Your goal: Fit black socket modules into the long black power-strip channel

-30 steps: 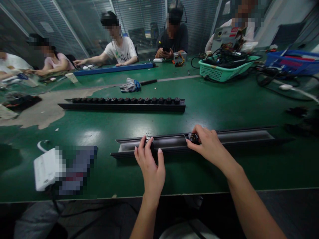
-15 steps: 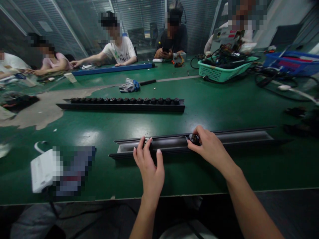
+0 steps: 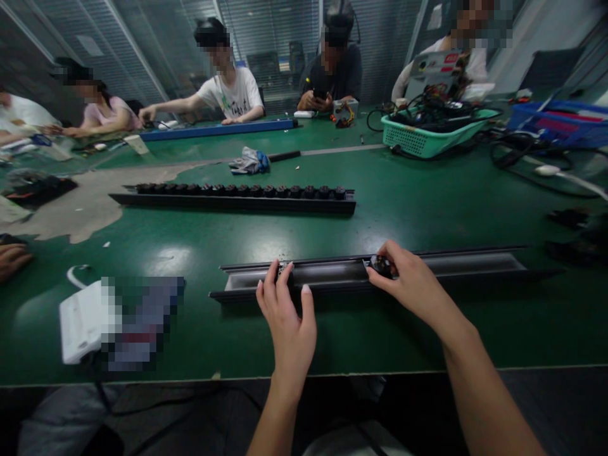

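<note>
A long black metal channel (image 3: 332, 272) with a pale inner floor lies across the table in front of me. My right hand (image 3: 403, 272) pinches a small round black socket-like module (image 3: 380, 265) between thumb and fingers, inside the channel right of its middle. Toward the channel's left end, my left hand (image 3: 287, 316) rests with fingers stretched and thumb apart. Its fingertips touch another small dark module (image 3: 286, 271), which they partly cover. Farther back lies a second black channel (image 3: 237, 201), holding a row of several round black modules (image 3: 268, 191).
On the left are a white box-like device (image 3: 78, 326) and a blurred dark packet (image 3: 147, 323). Grey-blue gloves (image 3: 249, 161) lie farther back. A green basket of cables (image 3: 427, 140) and a blue basket (image 3: 560, 123) stand at right. Several people sit opposite.
My right hand has slid slightly rightward along the channel with its module. My left hand has stayed nearly in place. Another person's hand has appeared at the left edge. The view has shifted slightly.
</note>
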A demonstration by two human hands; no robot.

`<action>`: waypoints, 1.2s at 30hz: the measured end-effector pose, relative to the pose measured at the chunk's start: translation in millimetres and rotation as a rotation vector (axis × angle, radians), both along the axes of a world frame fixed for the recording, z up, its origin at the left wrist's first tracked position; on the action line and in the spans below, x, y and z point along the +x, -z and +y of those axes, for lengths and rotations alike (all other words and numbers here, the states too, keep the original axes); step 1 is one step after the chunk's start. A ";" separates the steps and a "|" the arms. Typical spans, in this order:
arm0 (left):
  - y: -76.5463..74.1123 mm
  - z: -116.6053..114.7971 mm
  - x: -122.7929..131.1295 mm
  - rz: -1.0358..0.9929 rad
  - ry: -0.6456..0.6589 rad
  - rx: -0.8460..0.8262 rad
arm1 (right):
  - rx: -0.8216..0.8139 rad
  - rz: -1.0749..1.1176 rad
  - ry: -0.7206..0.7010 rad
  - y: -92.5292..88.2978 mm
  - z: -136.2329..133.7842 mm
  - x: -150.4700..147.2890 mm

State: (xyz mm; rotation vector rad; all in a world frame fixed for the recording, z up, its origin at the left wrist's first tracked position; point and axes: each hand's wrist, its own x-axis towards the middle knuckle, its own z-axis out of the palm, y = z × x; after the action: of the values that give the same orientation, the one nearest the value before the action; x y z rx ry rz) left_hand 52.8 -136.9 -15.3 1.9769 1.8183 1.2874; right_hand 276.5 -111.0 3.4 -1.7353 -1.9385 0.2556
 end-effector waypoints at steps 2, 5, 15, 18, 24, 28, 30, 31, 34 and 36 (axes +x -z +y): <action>0.3 -0.1 -0.1 -0.001 -0.002 0.002 | -0.009 -0.003 0.004 -0.6 -0.1 0.4; 1.0 -0.3 -0.5 -0.004 -0.003 0.004 | -0.035 0.006 0.004 -0.5 0.0 5.3; 1.8 0.7 -0.9 -0.007 0.004 0.008 | 0.008 -0.003 0.042 2.4 -2.6 15.4; 2.0 0.8 -1.1 -0.012 0.002 0.011 | -0.018 0.018 0.048 0.6 -4.1 16.1; 1.9 0.3 -1.0 -0.004 -0.002 0.012 | -0.050 0.033 0.073 1.2 -6.1 22.1; 1.3 0.2 -0.8 0.000 -0.005 0.009 | -0.019 0.021 0.080 2.2 -4.7 20.5; 1.4 0.4 -0.8 0.002 -0.007 0.009 | -0.021 0.017 0.073 2.9 -3.9 22.2; 1.6 0.5 -0.8 0.003 -0.007 0.009 | -0.025 0.009 0.073 3.3 -3.7 24.2; 2.4 1.1 -0.8 0.006 -0.011 0.014 | -0.030 -0.030 0.096 3.8 -4.5 31.8; 2.8 1.5 -0.6 0.007 -0.012 0.017 | -0.036 -0.026 0.113 3.5 -5.7 35.5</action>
State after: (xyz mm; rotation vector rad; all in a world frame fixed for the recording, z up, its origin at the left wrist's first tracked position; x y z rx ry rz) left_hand 52.2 -135.4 -18.1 1.9845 1.8319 1.3045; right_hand 312.0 -116.7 -0.1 -1.8729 -1.8567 0.2296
